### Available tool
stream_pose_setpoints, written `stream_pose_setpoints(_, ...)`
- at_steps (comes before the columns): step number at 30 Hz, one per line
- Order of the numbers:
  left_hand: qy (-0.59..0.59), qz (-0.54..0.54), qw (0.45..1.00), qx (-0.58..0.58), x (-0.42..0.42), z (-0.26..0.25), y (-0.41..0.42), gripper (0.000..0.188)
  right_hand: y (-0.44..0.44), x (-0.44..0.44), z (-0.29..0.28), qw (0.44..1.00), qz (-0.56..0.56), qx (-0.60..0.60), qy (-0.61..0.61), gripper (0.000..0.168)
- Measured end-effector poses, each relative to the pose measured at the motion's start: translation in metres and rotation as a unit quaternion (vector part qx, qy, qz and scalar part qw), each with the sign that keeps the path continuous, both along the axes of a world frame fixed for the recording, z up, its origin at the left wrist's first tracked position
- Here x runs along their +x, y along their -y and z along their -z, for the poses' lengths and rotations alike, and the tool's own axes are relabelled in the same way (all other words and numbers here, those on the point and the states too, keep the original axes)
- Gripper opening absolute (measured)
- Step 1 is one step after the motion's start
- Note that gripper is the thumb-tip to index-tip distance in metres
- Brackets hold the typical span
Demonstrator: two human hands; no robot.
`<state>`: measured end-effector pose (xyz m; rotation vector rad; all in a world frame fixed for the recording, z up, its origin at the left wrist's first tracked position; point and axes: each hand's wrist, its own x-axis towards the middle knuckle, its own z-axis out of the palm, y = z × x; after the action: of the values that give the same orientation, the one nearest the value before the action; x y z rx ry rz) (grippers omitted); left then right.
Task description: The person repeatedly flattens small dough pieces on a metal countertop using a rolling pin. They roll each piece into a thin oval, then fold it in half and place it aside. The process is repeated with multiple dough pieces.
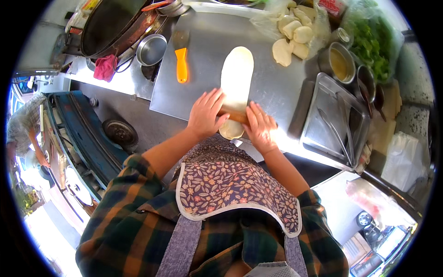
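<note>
A long oval of flattened dough lies on the metal work surface, its near end curling over the front edge by my apron. Across its lower part rests a wooden rolling pin. My left hand lies over the pin's left end, fingers stretched forward. My right hand presses on the pin's right end with its fingers extended. Both palms bear on the pin rather than wrapping round it. To the left lies a scraper with an orange handle. Rounded dough pieces sit at the back right, some in a plastic bag.
At right are a metal tray with tongs, a metal pot of yellowish liquid and bagged leafy greens. A large pan, small pot and pink cloth are at left. Another person bends beside a vehicle at far left.
</note>
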<state>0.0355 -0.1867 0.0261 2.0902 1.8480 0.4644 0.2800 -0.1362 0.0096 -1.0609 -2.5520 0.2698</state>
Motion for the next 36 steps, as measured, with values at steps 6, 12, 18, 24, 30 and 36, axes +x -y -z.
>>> stream_pose_setpoints(6, 0.055, 0.017, 0.995, 0.079, 0.026, -0.014, -0.001, 0.071, -0.002, 0.026, -0.032, 0.990, 0.122, 0.009, -0.071, 0.066)
stream_pose_setpoints(12, -0.030, 0.016, 0.998, 0.059, 0.079, 0.029, -0.025, 0.080, -0.103, 0.082, -0.054, 0.978, 0.177, 0.082, -0.074, 0.028)
stream_pose_setpoints(18, -0.034, 0.030, 0.999, 0.026, 0.073, 0.035, -0.021, 0.091, -0.222, 0.154, -0.044, 0.921, 0.331, 0.125, 0.166, 0.043)
stream_pose_setpoints(24, 0.005, 0.017, 1.000, 0.013, 0.075, 0.032, -0.023, 0.095, -0.267, 0.182, -0.037, 0.944, 0.240, 0.026, 0.225, 0.044)
stream_pose_setpoints(30, 0.158, 0.009, 0.987, 0.023, 0.054, 0.033, -0.029, 0.075, -0.239, 0.132, -0.090, 0.960, 0.269, -0.044, 0.060, 0.041)
stream_pose_setpoints(36, 0.268, -0.210, 0.937, 0.077, 0.008, 0.006, -0.002, 0.036, -0.074, -0.046, -0.025, 0.991, -0.105, -0.050, 0.060, 0.062)
